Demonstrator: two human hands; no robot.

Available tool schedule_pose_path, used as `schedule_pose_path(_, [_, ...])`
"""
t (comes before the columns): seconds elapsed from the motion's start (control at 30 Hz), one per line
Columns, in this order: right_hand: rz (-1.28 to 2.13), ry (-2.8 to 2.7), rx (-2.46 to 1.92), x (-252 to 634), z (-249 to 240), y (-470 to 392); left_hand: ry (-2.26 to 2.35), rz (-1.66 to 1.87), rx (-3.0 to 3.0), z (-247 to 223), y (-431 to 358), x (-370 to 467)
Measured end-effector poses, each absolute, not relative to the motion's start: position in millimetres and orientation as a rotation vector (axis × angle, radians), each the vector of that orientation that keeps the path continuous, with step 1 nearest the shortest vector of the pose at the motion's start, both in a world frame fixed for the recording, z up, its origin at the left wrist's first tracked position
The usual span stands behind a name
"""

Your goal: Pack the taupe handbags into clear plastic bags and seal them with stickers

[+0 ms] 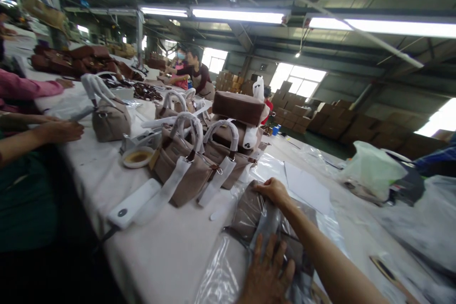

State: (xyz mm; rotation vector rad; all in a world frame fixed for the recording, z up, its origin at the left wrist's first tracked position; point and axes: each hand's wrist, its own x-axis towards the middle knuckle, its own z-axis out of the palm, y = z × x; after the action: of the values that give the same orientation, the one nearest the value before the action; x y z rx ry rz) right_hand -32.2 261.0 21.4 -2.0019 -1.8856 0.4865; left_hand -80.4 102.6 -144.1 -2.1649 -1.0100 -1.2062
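A taupe handbag (245, 211) lies in clear plastic on the table in front of me. My left hand (267, 266) rests on its near part, fingers spread over the plastic. At the bag's far edge, my right hand (274, 191) has its fingers closed on the clear plastic wrap (269, 221). The wrap's loose end (221, 266) spreads toward the table's near side. Just beyond stand several taupe handbags (188, 168) with white-wrapped handles. A brown bag (237, 108) lies on top of them.
A white device (135, 203) and a round dish (137, 156) sit to the left. Co-workers' hands (59, 130) are at the left edge beside another handbag (111, 118). White sheets (306, 185) and a pale green plastic bag (374, 168) lie on the right.
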Motion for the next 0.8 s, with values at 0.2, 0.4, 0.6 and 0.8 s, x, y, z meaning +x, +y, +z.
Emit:
schedule_pose_path(0.2, [0.442, -1.936, -1.894, -42, 40, 249, -1.177, -1.081, -2.579, -114, 84, -95])
schedule_pose_path(0.4, [0.335, -1.985, -1.584, 18, 64, 178, -1.269, -1.067, -2.709, -95, 57, -113])
schedule_pose_path(0.6, [-0.301, -2.460, -1.191, 82, -38, 94, -1.170, -0.851, -2.767, -126, 24, -147])
schedule_pose_path(0.8, [-0.073, -2.397, -1.209, 80, -57, 84, -1.188, -0.606, -2.774, -130, 4, -178])
